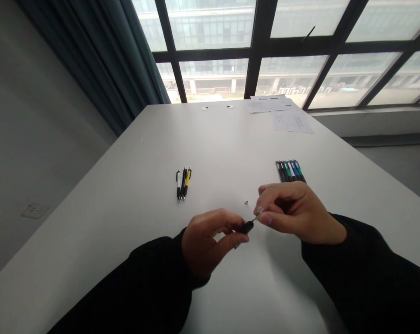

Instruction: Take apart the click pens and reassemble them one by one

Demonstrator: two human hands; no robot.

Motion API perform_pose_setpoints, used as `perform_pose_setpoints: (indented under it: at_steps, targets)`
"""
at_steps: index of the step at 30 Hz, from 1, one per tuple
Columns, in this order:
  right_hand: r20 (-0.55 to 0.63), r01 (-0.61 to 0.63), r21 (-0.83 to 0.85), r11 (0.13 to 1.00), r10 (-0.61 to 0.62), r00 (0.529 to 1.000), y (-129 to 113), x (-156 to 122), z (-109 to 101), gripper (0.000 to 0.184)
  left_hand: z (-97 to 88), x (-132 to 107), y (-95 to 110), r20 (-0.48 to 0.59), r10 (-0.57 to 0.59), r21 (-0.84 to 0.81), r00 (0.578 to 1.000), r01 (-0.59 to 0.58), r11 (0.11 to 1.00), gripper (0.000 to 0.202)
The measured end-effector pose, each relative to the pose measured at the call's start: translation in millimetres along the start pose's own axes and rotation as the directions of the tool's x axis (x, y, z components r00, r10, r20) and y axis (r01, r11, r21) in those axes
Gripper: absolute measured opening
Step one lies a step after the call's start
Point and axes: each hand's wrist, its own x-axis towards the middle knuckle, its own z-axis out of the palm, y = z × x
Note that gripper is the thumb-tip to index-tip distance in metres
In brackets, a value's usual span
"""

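My left hand [215, 236] is closed around a pen barrel [248, 227] with a black grip, its open end tilted up to the right. A thin tip, perhaps the refill, pokes out of that end. My right hand [289, 208] pinches a small silvery spring [259, 213] between thumb and forefinger, right at this tip. Just beyond the hands a small silver pen tip cone [246, 202] lies on the table. Most of the barrel is hidden by my left fingers.
On the white table [133, 185], a few pens [184, 184] lie at the left, white, black and yellow. Several pens [290, 170] lie in a row behind my right hand. Paper sheets [289, 118] rest at the far edge by the window. A curtain [101, 55] hangs at the left.
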Motion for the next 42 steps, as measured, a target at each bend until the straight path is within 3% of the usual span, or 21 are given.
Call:
perform_pose_setpoints:
  at_steps: [20,26,28,31,35,38,42]
  targets:
    - [0.062,-0.007,-0.044,0.999,0.010,0.998,1,0,2,0.008,-2.4,-1,-5,0.007,0.045,0.012,0.999,-0.045,0.999,0.009]
    - [0.126,-0.010,-0.087,0.996,0.021,0.992,-1,-1,-6,0.015,-1.8,0,-3,-0.012,0.034,0.008,0.999,-0.034,0.999,0.007]
    - [0.089,-0.022,-0.162,0.987,0.037,0.995,1,1,-12,0.017,-2.0,-1,-3,-0.012,0.020,-0.002,1.000,-0.020,1.000,0.008]
    - [-0.032,-0.116,-0.395,0.912,0.112,0.993,13,6,-19,0.018,-1.9,-3,-4,-0.008,0.010,-0.014,1.000,-0.010,1.000,0.007]
    - [-0.035,-0.179,-0.720,0.671,0.223,0.974,44,9,-26,0.028,-0.3,-3,-4,-0.013,0.017,0.014,1.000,-0.016,1.000,0.006]
    - [0.020,-0.177,-0.789,0.589,0.312,0.950,68,7,-27,0.033,0.8,-3,-4,-0.016,0.025,0.032,1.000,-0.024,0.999,0.007]
    - [0.043,-0.156,-0.800,0.579,0.315,0.948,86,9,-24,0.019,0.6,-4,-6,-0.016,0.027,0.045,1.000,-0.026,0.999,0.007]
